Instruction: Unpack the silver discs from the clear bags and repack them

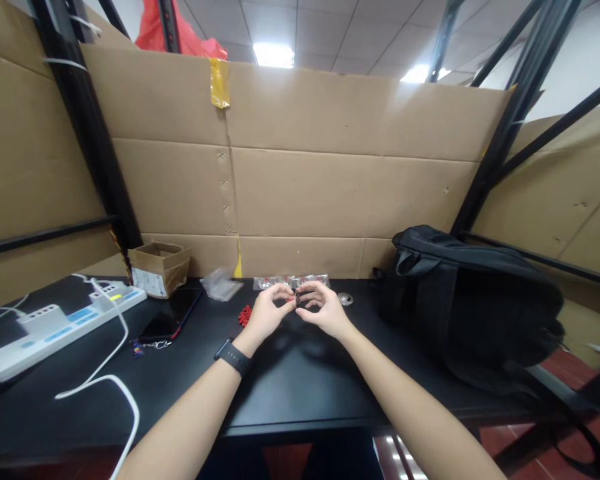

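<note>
Both hands meet above the table, fingertips close together. Between them is a thin round disc (297,299), seen nearly edge-on, dark and shiny. My right hand (325,311) pinches its edge between thumb and fingers. A small red piece (290,300) shows at the fingertips of my left hand (269,313), which is closed on it; its exact kind is too small to tell. Beside the left hand lies a little heap of red pieces (245,315). A round metal disc with a central hole (346,299) rests right of the right hand. Behind both hands lie clear packets (291,281) with red bits inside.
To the left, a white power strip (65,333) with a loose cable, a dark phone-like device (171,317), an open cardboard box (161,267) and clear plastic bags (221,285) sit on the black table (300,393). A black backpack (470,300) stands right. Cardboard walls (330,193) enclose the back.
</note>
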{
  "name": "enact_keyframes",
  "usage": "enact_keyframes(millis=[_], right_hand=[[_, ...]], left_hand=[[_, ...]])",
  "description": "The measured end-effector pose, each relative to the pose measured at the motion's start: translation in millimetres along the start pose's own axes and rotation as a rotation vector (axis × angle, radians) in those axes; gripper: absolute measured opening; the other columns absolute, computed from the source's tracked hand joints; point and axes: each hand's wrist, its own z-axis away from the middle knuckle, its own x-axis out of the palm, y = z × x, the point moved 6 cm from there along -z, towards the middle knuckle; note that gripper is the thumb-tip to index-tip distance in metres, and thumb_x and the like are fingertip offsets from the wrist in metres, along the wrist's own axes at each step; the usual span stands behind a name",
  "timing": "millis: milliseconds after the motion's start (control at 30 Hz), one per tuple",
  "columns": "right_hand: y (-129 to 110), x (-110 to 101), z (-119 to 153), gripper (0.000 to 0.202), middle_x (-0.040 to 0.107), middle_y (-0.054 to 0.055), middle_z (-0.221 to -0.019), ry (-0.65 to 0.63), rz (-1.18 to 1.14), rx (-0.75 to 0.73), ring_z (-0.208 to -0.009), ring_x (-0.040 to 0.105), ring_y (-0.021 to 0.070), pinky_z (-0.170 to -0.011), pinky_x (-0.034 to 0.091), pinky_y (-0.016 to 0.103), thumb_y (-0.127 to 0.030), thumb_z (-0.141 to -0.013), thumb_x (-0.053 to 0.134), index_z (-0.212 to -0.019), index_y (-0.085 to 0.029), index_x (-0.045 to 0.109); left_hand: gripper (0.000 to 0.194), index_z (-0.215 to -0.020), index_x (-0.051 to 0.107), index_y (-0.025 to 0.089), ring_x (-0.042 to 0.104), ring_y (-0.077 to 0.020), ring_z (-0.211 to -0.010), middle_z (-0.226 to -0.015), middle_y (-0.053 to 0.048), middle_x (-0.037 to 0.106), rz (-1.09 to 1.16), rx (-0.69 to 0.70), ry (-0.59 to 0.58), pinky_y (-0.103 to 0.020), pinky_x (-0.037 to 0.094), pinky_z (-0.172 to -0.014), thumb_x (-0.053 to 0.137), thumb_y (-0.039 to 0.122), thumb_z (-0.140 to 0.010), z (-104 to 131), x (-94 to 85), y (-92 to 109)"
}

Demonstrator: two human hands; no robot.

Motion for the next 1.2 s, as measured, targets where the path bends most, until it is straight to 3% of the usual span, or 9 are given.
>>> enact_keyframes(millis=[200, 400, 633, 867, 1100, 1200], right_hand=[[2, 0, 1, 0.047, 0.069, 0.007, -0.113, 0.003, -0.023, 0.032, -0.096, 0.072, 0.0215, -0.075, 0.057, 0.03, -0.025, -0.07, 0.081, -0.112, -0.023, 0.059], [12, 1, 1, 0.043, 0.072, 0.008, -0.109, 0.027, -0.13, 0.137, -0.088, 0.074, 0.0226, -0.081, 0.059, 0.035, -0.038, -0.069, 0.084, -0.102, -0.021, 0.064], [23, 3, 0, 0.037, 0.075, 0.008, -0.081, 0.004, -0.17, 0.234, -0.076, 0.074, 0.0237, -0.067, 0.056, 0.033, -0.049, -0.073, 0.08, -0.085, -0.015, 0.071], [23, 2, 1, 0.034, 0.074, 0.009, -0.094, -0.061, -0.177, 0.228, -0.081, 0.071, 0.0212, -0.07, 0.054, 0.031, -0.049, -0.08, 0.074, -0.089, -0.016, 0.071], [20, 0, 0, 0.029, 0.061, 0.009, -0.115, -0.099, 0.081, 0.097, -0.099, 0.063, 0.022, -0.074, 0.053, 0.029, -0.046, -0.086, 0.067, -0.079, -0.018, 0.073], [20, -1, -1, 0.024, 0.059, 0.008, -0.113, -0.089, 0.17, 0.086, -0.093, 0.062, 0.0193, -0.068, 0.051, 0.026, -0.04, -0.088, 0.064, -0.08, -0.019, 0.072]], left_hand=[[0.018, -0.094, 0.059, 0.021, 0.069, -0.0167, -0.09, -0.094, -0.001, 0.068, -0.124, 0.08, 0.021, -0.029, 0.051, -0.087, 0.066, 0.016, -0.079, 4, -0.6, 14], [0.017, -0.093, 0.057, 0.022, 0.07, -0.0171, -0.09, -0.091, 0.0, 0.069, -0.176, 0.091, 0.009, -0.03, 0.049, -0.089, 0.066, 0.016, -0.08, 6, -0.5, 21], [0.017, -0.092, 0.061, 0.024, 0.069, -0.0229, -0.099, -0.093, -0.002, 0.074, -0.38, 0.072, 0.051, -0.038, 0.044, -0.095, 0.072, 0.024, -0.079, 7, -1.5, 24], [0.015, -0.092, 0.061, 0.024, 0.069, -0.0213, -0.095, -0.095, 0.0, 0.074, -0.41, 0.072, 0.045, -0.038, 0.041, -0.095, 0.069, 0.022, -0.079, 7, -1.3, 27], [0.012, -0.089, 0.063, 0.026, 0.065, -0.024, -0.101, -0.094, 0.001, 0.074, -0.482, 0.062, 0.009, -0.043, 0.036, -0.095, 0.07, 0.026, -0.08, 9, 2.1, 30], [0.015, -0.095, 0.065, 0.027, 0.063, -0.0256, -0.107, -0.101, -0.002, 0.074, -0.503, 0.073, -0.002, -0.043, 0.038, -0.095, 0.068, 0.027, -0.081, 9, 3.2, 31]])
